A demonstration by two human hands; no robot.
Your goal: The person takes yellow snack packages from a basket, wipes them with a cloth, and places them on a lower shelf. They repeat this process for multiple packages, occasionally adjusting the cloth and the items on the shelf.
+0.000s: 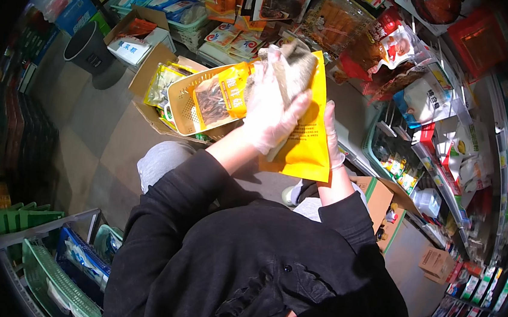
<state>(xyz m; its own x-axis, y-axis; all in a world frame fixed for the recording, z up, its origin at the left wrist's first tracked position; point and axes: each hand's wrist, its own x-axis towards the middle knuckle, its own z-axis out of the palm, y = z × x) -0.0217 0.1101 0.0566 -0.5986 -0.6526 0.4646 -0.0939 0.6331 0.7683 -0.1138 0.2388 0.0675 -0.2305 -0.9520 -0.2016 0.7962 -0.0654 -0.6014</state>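
Observation:
A yellow food packet [311, 152] with printed writing is held up in front of me. My right hand [333, 140], in a clear thin glove, grips it from behind along its right edge; most of those fingers are hidden. My left hand [277, 101], gloved the same way, presses a grey-beige cloth [299, 65] against the packet's face. Just left of that hand is a pale yellow perforated plastic basket [178, 97]. In it lies another yellow packet [218, 99], whose window shows dark dried strips. The basket rests over an open cardboard box [145, 83] with more packets inside.
Shelves of hanging snack packets [336, 23] stand ahead and to the right. A dark bin [87, 49] and a carton [139, 42] stand on the floor at left. Green and blue baskets [60, 277] are behind my left side; a bottle carton [379, 201] is by my right arm.

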